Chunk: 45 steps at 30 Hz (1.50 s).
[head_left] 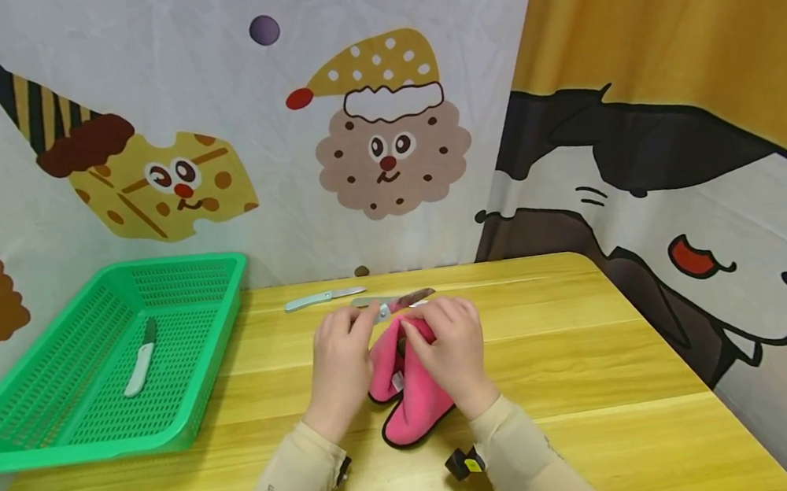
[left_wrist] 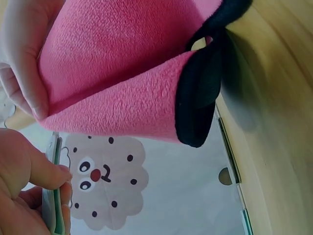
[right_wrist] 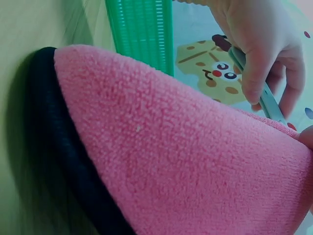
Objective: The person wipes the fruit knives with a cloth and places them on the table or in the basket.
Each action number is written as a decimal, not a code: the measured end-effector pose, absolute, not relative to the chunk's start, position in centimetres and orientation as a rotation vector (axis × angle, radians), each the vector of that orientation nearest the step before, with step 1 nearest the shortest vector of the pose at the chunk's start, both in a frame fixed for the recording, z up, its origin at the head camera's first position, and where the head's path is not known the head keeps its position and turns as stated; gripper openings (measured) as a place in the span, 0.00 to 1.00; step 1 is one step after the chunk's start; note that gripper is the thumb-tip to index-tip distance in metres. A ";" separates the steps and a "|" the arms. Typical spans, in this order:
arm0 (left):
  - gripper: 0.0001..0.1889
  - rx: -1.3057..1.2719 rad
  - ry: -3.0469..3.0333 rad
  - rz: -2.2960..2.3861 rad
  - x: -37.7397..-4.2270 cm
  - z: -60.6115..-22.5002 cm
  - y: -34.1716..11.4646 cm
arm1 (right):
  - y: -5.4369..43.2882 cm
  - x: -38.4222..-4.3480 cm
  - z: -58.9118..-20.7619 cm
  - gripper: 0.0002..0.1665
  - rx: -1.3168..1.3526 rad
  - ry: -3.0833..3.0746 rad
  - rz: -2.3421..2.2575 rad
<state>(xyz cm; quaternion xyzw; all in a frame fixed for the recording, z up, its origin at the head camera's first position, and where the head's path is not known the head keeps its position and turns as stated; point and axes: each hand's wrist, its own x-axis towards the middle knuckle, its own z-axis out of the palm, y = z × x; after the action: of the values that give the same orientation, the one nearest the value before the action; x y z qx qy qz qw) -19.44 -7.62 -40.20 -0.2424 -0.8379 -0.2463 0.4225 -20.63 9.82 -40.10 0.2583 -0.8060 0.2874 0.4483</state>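
Observation:
In the head view my left hand [head_left: 341,361] pinches a pale green folding knife [head_left: 383,311] between thumb and fingers, right at the top of a pink cloth. The left wrist view shows the same knife's handle [left_wrist: 52,196] upright in the fingers, close beside the cloth's folded edge. My right hand [head_left: 456,346] grips the upper edge of the pink fleecy cloth [head_left: 419,409], which hangs folded with its black-trimmed edge down near the table. Its far end is hidden in part by the right fingers. The right wrist view shows the cloth [right_wrist: 171,147] large in front.
At the left on the wooden table [head_left: 592,384] stands a green plastic basket [head_left: 233,281] with a white-handled knife [head_left: 140,369] inside. A pale green knife [head_left: 309,301] lies by the back edge, and another handle [head_left: 365,302] shows behind the hands. A printed curtain hangs behind.

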 end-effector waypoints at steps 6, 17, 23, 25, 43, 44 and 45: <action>0.17 -0.656 -2.090 -0.619 -19.1 -40.1 -7.1 | 9.7 -20.7 -40.2 0.07 0.613 -1.959 0.728; 0.16 -0.687 -2.098 -0.642 -18.9 -40.2 -6.9 | 10.0 -20.9 -40.4 0.08 0.564 -1.966 0.705; 0.18 -0.692 -2.106 -0.658 -18.9 -40.2 -6.9 | 10.7 -21.4 -40.5 0.07 0.532 -1.967 0.707; 0.20 -0.688 -2.109 -0.659 -18.9 -40.2 -7.0 | 11.0 -21.6 -40.5 0.06 0.515 -1.967 0.711; 0.28 -0.679 -2.119 -0.707 -19.3 -40.2 -7.7 | 13.1 -22.7 -40.2 0.05 0.394 -1.951 0.692; 0.27 -0.673 -2.123 -0.729 -19.3 -40.2 -7.8 | 13.3 -22.7 -40.2 0.04 0.383 -1.948 0.691; 0.26 -0.663 -2.129 -0.752 -19.3 -40.1 -7.9 | 13.4 -22.8 -40.1 0.04 0.372 -1.945 0.691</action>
<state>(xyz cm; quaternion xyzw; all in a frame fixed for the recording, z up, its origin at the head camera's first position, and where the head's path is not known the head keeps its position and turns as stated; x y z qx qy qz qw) -19.31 -7.87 -40.15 -0.2603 -0.8352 -0.2951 0.3841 -22.76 13.45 -40.06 0.1536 -0.8039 0.2856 0.4986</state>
